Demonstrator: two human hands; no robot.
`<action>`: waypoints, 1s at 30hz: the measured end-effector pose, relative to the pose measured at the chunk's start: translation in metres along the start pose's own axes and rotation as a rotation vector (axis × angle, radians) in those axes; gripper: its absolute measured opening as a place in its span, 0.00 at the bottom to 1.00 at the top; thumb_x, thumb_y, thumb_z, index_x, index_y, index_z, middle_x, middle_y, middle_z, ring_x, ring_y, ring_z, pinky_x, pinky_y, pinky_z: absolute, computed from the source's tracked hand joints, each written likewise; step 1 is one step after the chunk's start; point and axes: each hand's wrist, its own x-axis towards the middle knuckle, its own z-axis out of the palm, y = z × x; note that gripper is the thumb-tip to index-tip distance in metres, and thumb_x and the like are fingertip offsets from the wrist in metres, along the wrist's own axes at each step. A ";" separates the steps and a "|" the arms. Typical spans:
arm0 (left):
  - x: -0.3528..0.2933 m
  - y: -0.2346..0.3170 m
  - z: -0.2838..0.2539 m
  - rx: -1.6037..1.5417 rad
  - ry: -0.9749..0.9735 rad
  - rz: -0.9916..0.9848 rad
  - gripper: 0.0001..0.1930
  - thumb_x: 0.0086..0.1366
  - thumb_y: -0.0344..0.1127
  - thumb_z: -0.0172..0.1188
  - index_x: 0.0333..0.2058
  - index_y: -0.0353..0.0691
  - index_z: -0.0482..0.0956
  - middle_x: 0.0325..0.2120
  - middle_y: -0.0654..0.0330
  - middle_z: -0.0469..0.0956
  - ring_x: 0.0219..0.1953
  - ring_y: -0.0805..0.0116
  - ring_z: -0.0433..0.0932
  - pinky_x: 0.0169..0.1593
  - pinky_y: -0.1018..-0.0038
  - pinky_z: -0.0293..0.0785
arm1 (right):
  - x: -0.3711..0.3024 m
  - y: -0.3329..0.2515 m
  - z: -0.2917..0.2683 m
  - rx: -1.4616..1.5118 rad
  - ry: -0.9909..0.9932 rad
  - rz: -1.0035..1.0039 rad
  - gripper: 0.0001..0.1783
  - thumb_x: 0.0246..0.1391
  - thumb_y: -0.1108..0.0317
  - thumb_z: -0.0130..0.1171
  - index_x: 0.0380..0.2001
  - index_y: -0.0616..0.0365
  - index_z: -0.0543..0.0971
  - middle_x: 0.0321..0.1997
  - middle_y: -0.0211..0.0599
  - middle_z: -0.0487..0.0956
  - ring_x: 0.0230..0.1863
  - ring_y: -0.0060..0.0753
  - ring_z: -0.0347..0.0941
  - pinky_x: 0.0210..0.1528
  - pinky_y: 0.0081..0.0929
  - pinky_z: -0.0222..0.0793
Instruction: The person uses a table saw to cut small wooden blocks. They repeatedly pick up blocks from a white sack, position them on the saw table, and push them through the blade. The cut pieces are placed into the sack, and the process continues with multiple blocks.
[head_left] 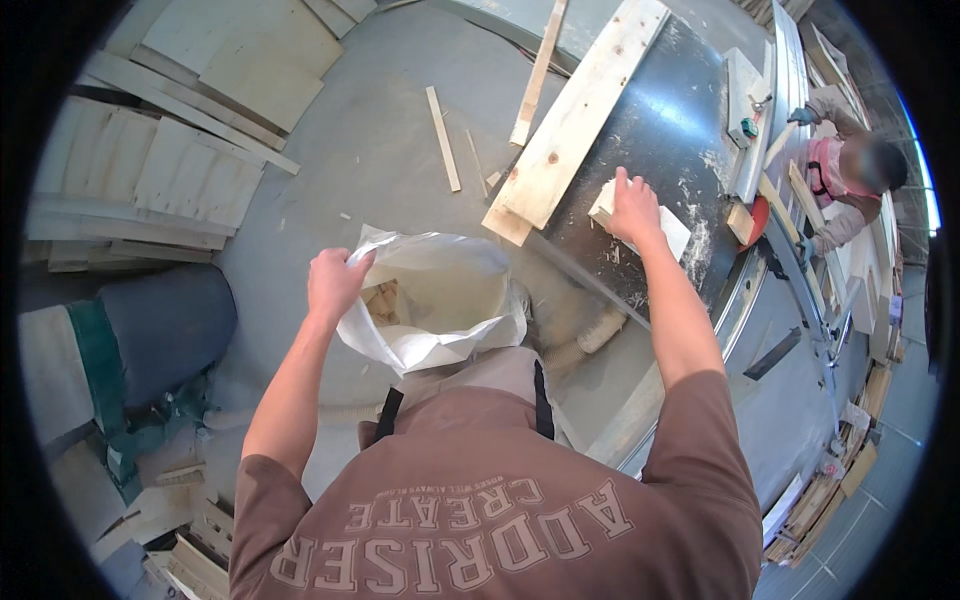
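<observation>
My left hand [335,284] pinches the rim of a white woven sack [455,345], whose mouth gapes toward me. Inside the sack lie a few wood offcuts [382,300]. On a dark metal machine table [690,95], my right hand [637,208] closes over pale wood blocks [675,236]; the fingers hide part of them, so I cannot tell how many are in the grip. Sawdust and chips are scattered around that hand. Long knotty boards [575,125] lie along the table's left edge, close to the sack.
At the right, a gloved person [845,170] handles wood strips beside a red round guard [760,218]. Panels [235,65] are stacked at upper left, above a dark rolled bundle [165,315]. Loose strips [443,138] lie on the floor; a hose [590,340] runs below the table.
</observation>
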 end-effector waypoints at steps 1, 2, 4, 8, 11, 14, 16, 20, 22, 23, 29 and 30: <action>0.001 -0.001 0.001 -0.006 0.010 -0.011 0.27 0.64 0.53 0.74 0.25 0.30 0.83 0.22 0.44 0.83 0.26 0.44 0.82 0.36 0.53 0.78 | -0.007 -0.007 -0.013 0.015 0.036 -0.011 0.62 0.38 0.63 0.81 0.76 0.62 0.58 0.58 0.59 0.75 0.64 0.64 0.74 0.69 0.49 0.71; 0.001 -0.003 0.002 -0.009 0.011 -0.015 0.27 0.64 0.53 0.74 0.25 0.30 0.83 0.22 0.44 0.83 0.26 0.45 0.82 0.37 0.53 0.78 | -0.024 -0.022 -0.036 0.075 0.039 -0.022 0.63 0.39 0.63 0.80 0.76 0.62 0.57 0.60 0.59 0.75 0.64 0.64 0.75 0.70 0.50 0.71; 0.003 -0.007 0.002 -0.006 0.016 -0.023 0.27 0.65 0.54 0.74 0.25 0.30 0.83 0.22 0.44 0.83 0.26 0.45 0.82 0.37 0.53 0.78 | -0.049 -0.053 -0.070 0.331 -0.151 -0.092 0.62 0.38 0.62 0.80 0.75 0.62 0.59 0.62 0.59 0.75 0.65 0.61 0.75 0.70 0.49 0.72; 0.005 -0.003 0.002 -0.031 0.009 -0.009 0.28 0.65 0.54 0.73 0.26 0.29 0.83 0.22 0.43 0.82 0.24 0.48 0.80 0.35 0.53 0.77 | -0.085 -0.144 -0.043 0.589 -0.420 -0.410 0.63 0.32 0.59 0.81 0.74 0.62 0.64 0.63 0.56 0.79 0.66 0.54 0.77 0.69 0.42 0.74; -0.002 -0.001 0.007 -0.044 0.022 0.022 0.28 0.65 0.53 0.73 0.25 0.27 0.82 0.21 0.42 0.81 0.22 0.50 0.76 0.33 0.54 0.75 | -0.095 -0.261 -0.009 0.484 -0.703 -0.485 0.64 0.36 0.53 0.83 0.75 0.67 0.63 0.63 0.58 0.81 0.63 0.55 0.80 0.65 0.43 0.78; -0.003 0.012 0.005 0.021 -0.002 0.048 0.28 0.66 0.55 0.73 0.25 0.29 0.83 0.23 0.42 0.83 0.25 0.43 0.81 0.36 0.51 0.77 | -0.140 -0.370 0.074 0.513 -0.329 -0.466 0.57 0.43 0.47 0.81 0.70 0.67 0.69 0.66 0.58 0.78 0.64 0.64 0.78 0.69 0.51 0.75; 0.000 0.006 0.005 0.074 -0.002 0.048 0.29 0.66 0.55 0.73 0.24 0.29 0.82 0.23 0.42 0.82 0.25 0.42 0.80 0.35 0.51 0.77 | -0.155 -0.382 0.088 0.574 -0.161 -0.486 0.47 0.48 0.47 0.77 0.65 0.67 0.75 0.63 0.56 0.80 0.63 0.65 0.79 0.67 0.51 0.76; -0.006 -0.013 0.004 0.007 0.046 -0.004 0.30 0.66 0.55 0.73 0.24 0.27 0.80 0.23 0.40 0.81 0.24 0.40 0.77 0.35 0.49 0.75 | -0.138 -0.299 0.003 0.688 -0.238 -0.595 0.21 0.54 0.53 0.68 0.39 0.61 0.87 0.46 0.54 0.87 0.52 0.60 0.83 0.56 0.51 0.78; -0.006 -0.015 0.006 0.006 0.054 0.002 0.30 0.66 0.54 0.73 0.24 0.27 0.80 0.22 0.40 0.81 0.24 0.40 0.77 0.35 0.49 0.75 | -0.117 -0.223 0.005 0.762 0.201 -0.371 0.17 0.56 0.54 0.65 0.34 0.59 0.85 0.38 0.49 0.86 0.44 0.58 0.83 0.49 0.51 0.78; -0.006 -0.017 0.007 0.008 0.058 0.005 0.30 0.66 0.54 0.73 0.24 0.27 0.80 0.21 0.40 0.80 0.24 0.40 0.77 0.35 0.49 0.75 | -0.103 -0.180 0.004 0.611 0.445 -0.257 0.15 0.55 0.57 0.66 0.32 0.59 0.84 0.37 0.49 0.86 0.45 0.55 0.82 0.51 0.51 0.76; -0.008 -0.015 0.011 -0.001 0.023 0.017 0.29 0.66 0.53 0.73 0.24 0.27 0.80 0.20 0.41 0.80 0.24 0.41 0.79 0.35 0.51 0.76 | -0.013 -0.010 0.016 -0.144 0.039 -0.014 0.51 0.47 0.58 0.75 0.70 0.72 0.66 0.64 0.57 0.77 0.69 0.57 0.71 0.78 0.60 0.54; -0.009 -0.014 0.011 -0.019 0.034 0.031 0.29 0.66 0.52 0.73 0.24 0.26 0.80 0.20 0.41 0.80 0.23 0.44 0.77 0.34 0.52 0.76 | -0.002 -0.006 0.020 -0.145 -0.035 -0.004 0.52 0.46 0.58 0.75 0.70 0.72 0.66 0.64 0.57 0.77 0.69 0.57 0.71 0.79 0.61 0.54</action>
